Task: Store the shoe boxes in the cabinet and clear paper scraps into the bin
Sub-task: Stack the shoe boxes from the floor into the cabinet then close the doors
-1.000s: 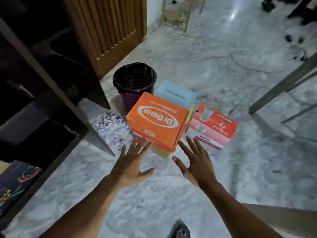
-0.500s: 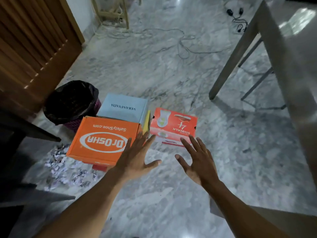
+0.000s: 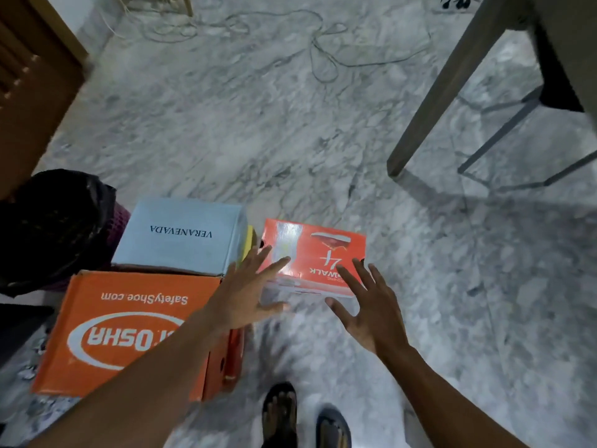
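Over the last second, both hands had shifted right, off the large orange cardboard shoe box (image 3: 129, 331) and toward the small red printed cardboard shoe box (image 3: 318, 253). The dark cabinet had dropped out of view on the left.

The step in hand appeared to be the first pick-up of the storing stage. All three boxes sat on the grey marble floor (image 3: 290, 124), the pale blue cardboard shoe box (image 3: 181, 240) lying behind the orange one and just beside the red one. The black-lined waste bin (image 3: 55, 227) stood at the blue box's left. The white paper scraps (image 3: 29, 370) lay untouched at the orange box's near-left corner.

The next move would probably call for a palm on each short side of the red box, then a lift and a turn left.

The left hand (image 3: 248, 295) was spread wide, holding nothing, its fingertips (image 3: 277, 263) over the red box's near-left corner. The right hand (image 3: 368, 305) was equally splayed, its fingertips (image 3: 355, 270) over the near-right edge. Whether either hand touched the box could not be told.
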